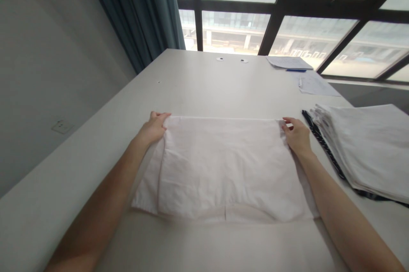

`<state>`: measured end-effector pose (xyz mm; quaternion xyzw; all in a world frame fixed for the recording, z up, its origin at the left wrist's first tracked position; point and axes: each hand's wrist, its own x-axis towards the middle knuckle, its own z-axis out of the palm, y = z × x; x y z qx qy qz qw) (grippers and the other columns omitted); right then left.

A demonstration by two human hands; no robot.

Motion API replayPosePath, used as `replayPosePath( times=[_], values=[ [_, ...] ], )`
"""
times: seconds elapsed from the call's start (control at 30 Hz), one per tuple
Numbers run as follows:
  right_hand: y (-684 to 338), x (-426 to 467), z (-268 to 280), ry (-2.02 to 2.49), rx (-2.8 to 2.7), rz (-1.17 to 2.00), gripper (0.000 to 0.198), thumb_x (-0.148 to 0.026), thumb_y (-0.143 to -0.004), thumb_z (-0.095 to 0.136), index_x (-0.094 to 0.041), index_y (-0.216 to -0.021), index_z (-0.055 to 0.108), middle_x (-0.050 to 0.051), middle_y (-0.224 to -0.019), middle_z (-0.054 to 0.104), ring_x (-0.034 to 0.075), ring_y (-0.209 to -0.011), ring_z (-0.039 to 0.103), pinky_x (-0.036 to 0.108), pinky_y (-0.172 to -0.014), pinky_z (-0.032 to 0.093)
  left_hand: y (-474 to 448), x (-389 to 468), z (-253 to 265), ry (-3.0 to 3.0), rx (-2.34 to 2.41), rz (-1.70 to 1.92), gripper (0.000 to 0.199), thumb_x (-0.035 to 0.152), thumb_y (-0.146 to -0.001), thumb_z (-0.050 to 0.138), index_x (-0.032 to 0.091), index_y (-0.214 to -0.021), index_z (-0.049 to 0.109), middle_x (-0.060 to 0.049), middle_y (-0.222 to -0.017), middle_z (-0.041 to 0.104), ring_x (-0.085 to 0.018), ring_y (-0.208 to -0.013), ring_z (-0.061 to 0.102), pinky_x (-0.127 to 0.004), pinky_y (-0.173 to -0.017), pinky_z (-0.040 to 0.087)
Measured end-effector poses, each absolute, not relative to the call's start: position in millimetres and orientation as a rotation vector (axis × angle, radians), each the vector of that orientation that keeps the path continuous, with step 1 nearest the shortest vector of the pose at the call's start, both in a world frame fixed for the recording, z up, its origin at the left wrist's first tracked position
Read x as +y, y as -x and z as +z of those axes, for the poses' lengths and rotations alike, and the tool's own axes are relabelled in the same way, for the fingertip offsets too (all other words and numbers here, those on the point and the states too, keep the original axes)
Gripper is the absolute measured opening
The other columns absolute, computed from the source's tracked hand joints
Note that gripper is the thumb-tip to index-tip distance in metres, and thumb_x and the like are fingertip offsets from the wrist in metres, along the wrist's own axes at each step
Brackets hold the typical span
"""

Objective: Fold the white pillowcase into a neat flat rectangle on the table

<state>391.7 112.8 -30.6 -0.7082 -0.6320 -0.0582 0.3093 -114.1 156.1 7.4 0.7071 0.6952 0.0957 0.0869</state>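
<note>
The left hand (155,128) rests at the far left corner of a white folded cloth (223,165), fingers curled together over the edge as though pinching the corner, though the grip under the fabric is hidden. The right hand (297,134) mirrors it at the far right corner, fingers bent and closed on that corner, thumb side toward the cloth. Both forearms run in from the near edge of the view, one along each side of the cloth, so the fabric lies squarely between them.

The cloth lies flat on a pale worktop (204,84), spread wide from left to right. A top layer sits over a slightly wider lower layer, which shows as a strip along the left side and along the near edge; this suggests a fold with its straight far edge held taut between the two hands. Holding both far corners would keep that edge even.

Just to the right, apart from the cloth, sits a stack of folded white cloths (367,148), with a dark patterned edge showing beneath its left side. Farther back on the right lie some papers (289,62) with a blue pen (295,70) beside them, and another sheet nearer. Two small round objects (231,59) sit near the far edge. Beyond are a large window (287,7) with dark frames and a dark blue curtain (140,12) at left.
</note>
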Motion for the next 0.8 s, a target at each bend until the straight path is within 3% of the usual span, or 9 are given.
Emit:
replayPosePath(
  times=[0.13, 0.37, 0.53, 0.8],
  values=[
    [-379, 108, -24, 1.858, -1.804, -0.406, 0.036, -0.018, -0.085, 0.046, -0.017, -0.115, 0.066, 0.014, -0.115, 0.064, 0.028, -0.098, 0.059, 0.045, -0.087, 0.044, 77, 137, 12, -2.447, 2.214, 0.238, 0.057, 0.005, -0.083, 0.042, 0.017, -0.137, 0.052, -0.020, -0.140, 0.041, -0.034, -0.119, 0.052, -0.046, -0.094, 0.048],
    [-359, 109, -34, 1.621, -2.005, -0.173, 0.034, -0.015, -0.085, 0.045, -0.018, -0.111, 0.066, 0.012, -0.113, 0.066, 0.026, -0.105, 0.058, 0.040, -0.095, 0.047, 25, 120, -21, -2.640, 1.815, 0.184, 0.050, 0.020, -0.096, 0.034, 0.010, -0.144, 0.041, -0.016, -0.155, 0.031, -0.027, -0.141, 0.032, -0.044, -0.113, 0.031],
    [-360, 111, -43, 1.722, -1.991, -0.050, 0.039, -0.020, -0.090, 0.038, -0.015, -0.122, 0.060, 0.014, -0.124, 0.063, 0.025, -0.110, 0.060, 0.041, -0.098, 0.047, 27, 120, -26, -2.605, 1.805, 0.064, 0.054, 0.030, -0.099, 0.029, 0.014, -0.151, 0.028, -0.011, -0.159, 0.023, -0.025, -0.146, 0.022, -0.051, -0.115, 0.023],
    [-364, 107, -45, 2.037, -2.110, -0.075, 0.052, -0.040, -0.099, 0.024, -0.022, -0.146, 0.039, 0.009, -0.151, 0.042, 0.027, -0.139, 0.037, 0.055, -0.111, 0.030, 45, 126, -21, -2.567, 1.802, -0.017, 0.062, 0.048, -0.099, 0.030, 0.017, -0.153, 0.024, -0.016, -0.160, 0.017, -0.031, -0.148, 0.016, -0.055, -0.114, 0.020]
  ],
)
